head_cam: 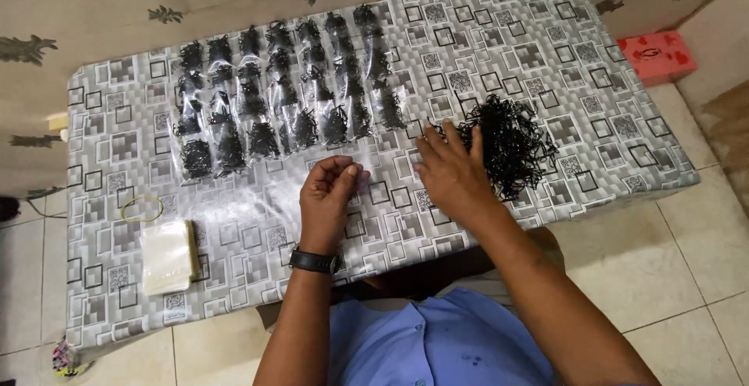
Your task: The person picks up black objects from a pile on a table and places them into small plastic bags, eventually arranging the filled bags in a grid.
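1. Left hand [331, 191]: at the centre of the table, fingers curled and pinched together on a small clear plastic bag [360, 169] that is hard to make out against the cloth. A black wristwatch [314, 261] sits on its wrist.

2. Right hand [451, 174]: just at 3 o'clock from the left hand, palm down, fingers spread and open, fingertips resting at the near edge of the loose heap; it grips nothing that can be seen.

3. Loose heap of small black elastic bands [509, 143]: a tangled pile at 2 o'clock from the right hand, touching its fingertips, lying on the table.

4. Filled clear bags of black bands [289, 90]: laid flat in several columns, at 11 o'clock from the left hand, near the far side of the table; each bag holds a small dark bundle.

5. Stack of empty clear bags [166, 255]: at 8 o'clock from the left hand, well apart from it, near the front-left edge.

6. Yellow rubber band [141, 209]: a single loop lying flat, just at 11 o'clock from the empty-bag stack.

7. Table [593, 82]: covered in a grey cloth with a pattern of squares.

8. Red box [658, 56]: on the tiled floor beyond the table's right end, at 2 o'clock from the heap.

9. Blue shirt [437, 339]: worn by the person, at the bottom edge of the view.
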